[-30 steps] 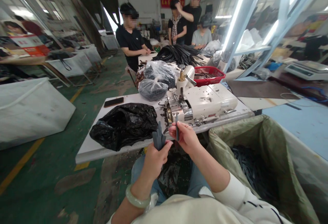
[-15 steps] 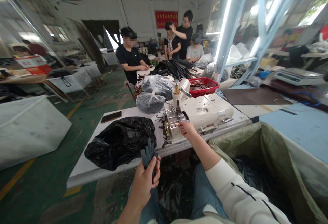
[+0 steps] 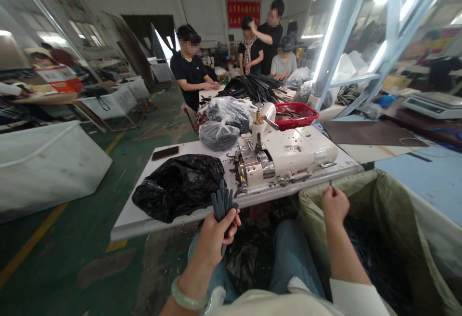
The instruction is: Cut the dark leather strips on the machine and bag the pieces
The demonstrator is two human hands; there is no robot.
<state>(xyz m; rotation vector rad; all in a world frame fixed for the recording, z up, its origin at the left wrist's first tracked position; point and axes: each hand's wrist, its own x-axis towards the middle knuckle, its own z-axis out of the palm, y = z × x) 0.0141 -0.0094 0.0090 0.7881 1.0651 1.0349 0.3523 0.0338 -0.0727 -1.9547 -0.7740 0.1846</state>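
By the counter (image 3: 124, 217), left grip (image 3: 215, 234) clenched round strips (image 3: 222, 201): long axis near upright, tips fanned up. Right grip (image 3: 335, 205) near sack (image 3: 313, 209), pinching a thin dark piece (image 3: 329, 183).

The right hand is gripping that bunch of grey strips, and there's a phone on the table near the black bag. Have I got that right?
Not quite: the bunch of grey strips is in the left hand, as the head view shows. The rest holds: a phone is on the table near the black bag.
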